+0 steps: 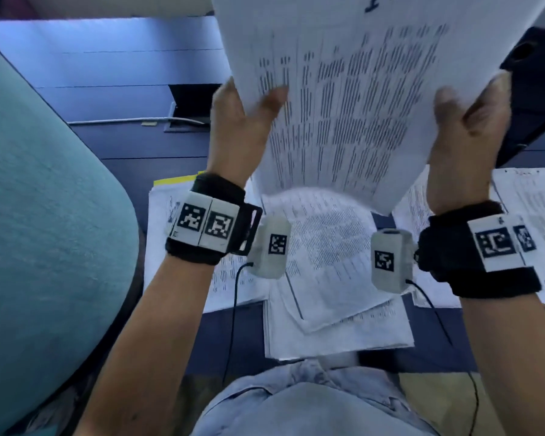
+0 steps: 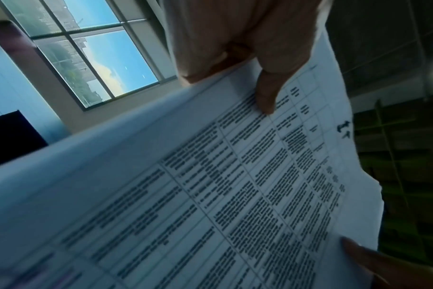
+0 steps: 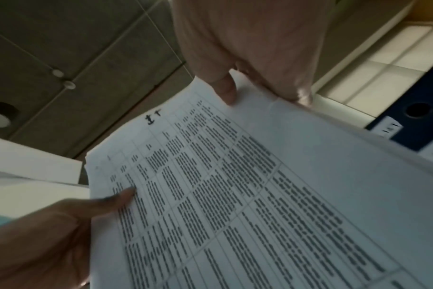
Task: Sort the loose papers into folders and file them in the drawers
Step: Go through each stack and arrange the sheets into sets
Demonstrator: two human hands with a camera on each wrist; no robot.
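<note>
I hold a printed sheet (image 1: 353,105) with a ruled table of text raised in front of me, above the desk. My left hand (image 1: 243,121) pinches its left edge, thumb on the printed face. My right hand (image 1: 466,127) pinches the right edge the same way. The left wrist view shows the sheet (image 2: 210,195) with my left thumb (image 2: 266,91) pressed on it. In the right wrist view the sheet (image 3: 235,195) has my right thumb (image 3: 225,90) on top and the left hand (image 3: 62,224) at its far edge. More loose papers (image 1: 328,262) lie spread on the desk below.
A dark blue binder (image 1: 535,89) stands at the right, also visible as the binder (image 3: 413,121) with a spine hole. A teal chair back (image 1: 44,231) fills the left. The dark desk (image 1: 139,89) has a cable port (image 1: 189,108). A yellow-edged pile (image 1: 173,180) lies by my left wrist.
</note>
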